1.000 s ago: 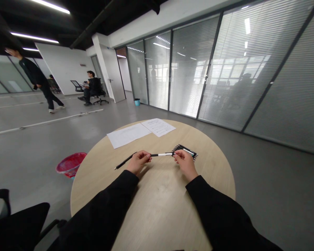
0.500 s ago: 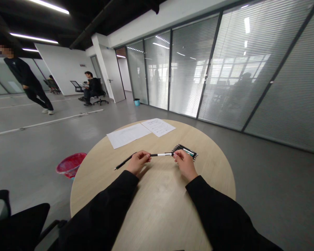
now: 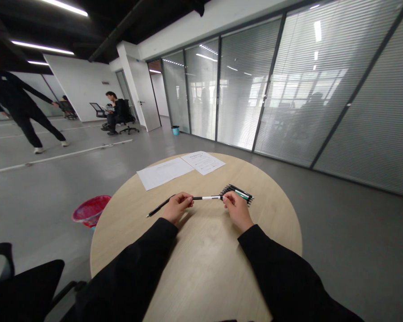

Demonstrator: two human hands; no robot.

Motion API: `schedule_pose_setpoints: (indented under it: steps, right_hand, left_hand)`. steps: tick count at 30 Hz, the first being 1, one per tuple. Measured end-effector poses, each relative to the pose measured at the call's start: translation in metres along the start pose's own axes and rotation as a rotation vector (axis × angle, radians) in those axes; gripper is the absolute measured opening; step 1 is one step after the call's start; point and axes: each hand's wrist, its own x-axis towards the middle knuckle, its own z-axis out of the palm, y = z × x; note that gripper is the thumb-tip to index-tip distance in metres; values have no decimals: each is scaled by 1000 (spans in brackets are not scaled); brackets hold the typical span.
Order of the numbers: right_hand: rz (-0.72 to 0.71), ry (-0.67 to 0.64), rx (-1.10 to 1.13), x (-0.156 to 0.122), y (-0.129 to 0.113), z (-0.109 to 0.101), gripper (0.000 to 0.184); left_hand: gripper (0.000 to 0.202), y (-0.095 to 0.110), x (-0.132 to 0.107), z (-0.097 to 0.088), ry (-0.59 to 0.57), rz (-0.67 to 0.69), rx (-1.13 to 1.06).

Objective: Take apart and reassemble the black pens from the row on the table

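A black-and-white pen (image 3: 210,197) is stretched level between my two hands, just above the round wooden table. My left hand (image 3: 178,206) pinches its left end between thumb and fingers. At the other end, the fingertips of my right hand (image 3: 237,209) are closed on the pen's tip or cap, which they partly hide. Beside my left hand lies a black pen (image 3: 159,207), slanted on the table. Behind my right hand is a row of several pens (image 3: 243,192), mostly black with a green one among them, partly covered by the hand.
Two printed paper sheets (image 3: 166,173) lie at the far side of the round table (image 3: 208,264). On the floor to the left are a red basket (image 3: 91,210) and a black chair (image 3: 27,290). A person (image 3: 16,98) stands far left; another person (image 3: 117,109) sits farther back.
Both my hands and the pen between them stay almost where they were. In the background, the person at the far left has moved farther left, arms now spread.
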Motion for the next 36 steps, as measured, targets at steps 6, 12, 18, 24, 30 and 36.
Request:
schedule_pose_setpoints:
  steps: [6, 12, 18, 24, 30, 36]
  right_hand:
    - [-10, -7, -8, 0, 2, 0, 18]
    - [-16, -22, -2, 0, 0, 1, 18]
    - [-19, -34, -23, -1, -1, 0, 18]
    - [-20, -43, -37, -2, -4, -1, 19]
    - [-11, -37, -55, -2, -6, -2, 21]
    - [-9, -43, -57, -1, -7, -2, 23]
  left_hand:
    - [32, 3, -2, 2, 11, 2, 11]
    - [32, 4, -2, 2, 12, -4, -6]
    - [34, 3, -1, 2, 22, -12, -11]
    - [34, 3, -1, 1, 25, -11, -9]
    - [33, 2, 0, 0, 18, -6, 5]
    - [33, 2, 1, 0, 12, -1, 5]
